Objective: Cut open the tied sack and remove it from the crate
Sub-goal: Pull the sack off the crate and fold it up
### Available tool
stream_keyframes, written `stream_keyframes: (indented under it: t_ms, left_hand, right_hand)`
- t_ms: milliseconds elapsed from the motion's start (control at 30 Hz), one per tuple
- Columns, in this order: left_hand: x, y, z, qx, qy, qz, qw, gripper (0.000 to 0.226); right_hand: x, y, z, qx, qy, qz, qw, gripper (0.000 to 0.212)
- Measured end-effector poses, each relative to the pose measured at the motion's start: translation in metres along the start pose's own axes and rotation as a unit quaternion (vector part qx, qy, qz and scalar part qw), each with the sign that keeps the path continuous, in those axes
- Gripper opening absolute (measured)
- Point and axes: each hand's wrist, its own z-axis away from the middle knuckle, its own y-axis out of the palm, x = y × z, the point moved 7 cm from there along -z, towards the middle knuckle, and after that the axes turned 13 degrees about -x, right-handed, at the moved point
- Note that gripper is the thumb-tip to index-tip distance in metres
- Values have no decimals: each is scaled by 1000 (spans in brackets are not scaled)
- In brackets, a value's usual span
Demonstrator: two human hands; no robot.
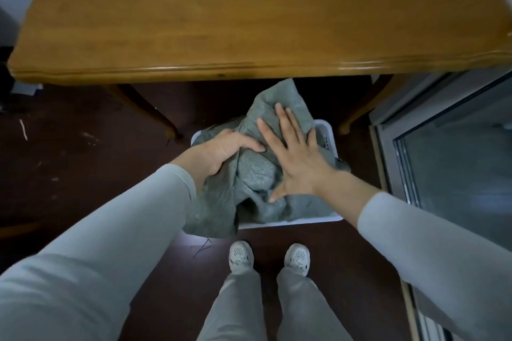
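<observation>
A grey-green sack of rough cloth lies crumpled in a white plastic crate on the dark floor, below the table's front edge. Part of the sack hangs over the crate's near left corner. My left hand clutches a fold of the sack at its left side, fingers curled into the cloth. My right hand hovers or rests flat over the sack's middle with fingers spread, holding nothing. No cutting tool is in sight. The sack's tie is hidden.
A brown wooden table fills the upper view, with its curved legs either side of the crate. A glass door with a metal frame stands at the right. My two feet are just behind the crate.
</observation>
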Motion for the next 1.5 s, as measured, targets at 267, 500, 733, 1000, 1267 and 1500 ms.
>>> stream_keyframes:
  t_ms: [267, 500, 733, 1000, 1267, 1500]
  left_hand:
    - [-2, -17, -34, -153, 114, -90, 977, 67]
    - [58, -16, -28, -213, 221, -246, 919, 123]
    - [52, 34, -65, -114, 340, -437, 825, 162]
    - [46, 58, -88, -133, 353, -427, 822, 146]
    - [58, 45, -126, -106, 215, -372, 897, 97]
    - [70, 61, -137, 3, 108, -265, 958, 29]
  right_hand:
    - [-33, 50, -25, -10, 133, -161, 978, 94]
    - [-88, 93, -18, -4, 440, -364, 821, 74]
    - [-87, 135, -17, 87, 514, -502, 690, 53]
    - [-76, 163, -20, 161, 499, -593, 612, 38]
    - [-100, 104, -33, -65, 346, -325, 878, 71]
    - [-40, 146, -28, 144, -4, -2, 990, 150]
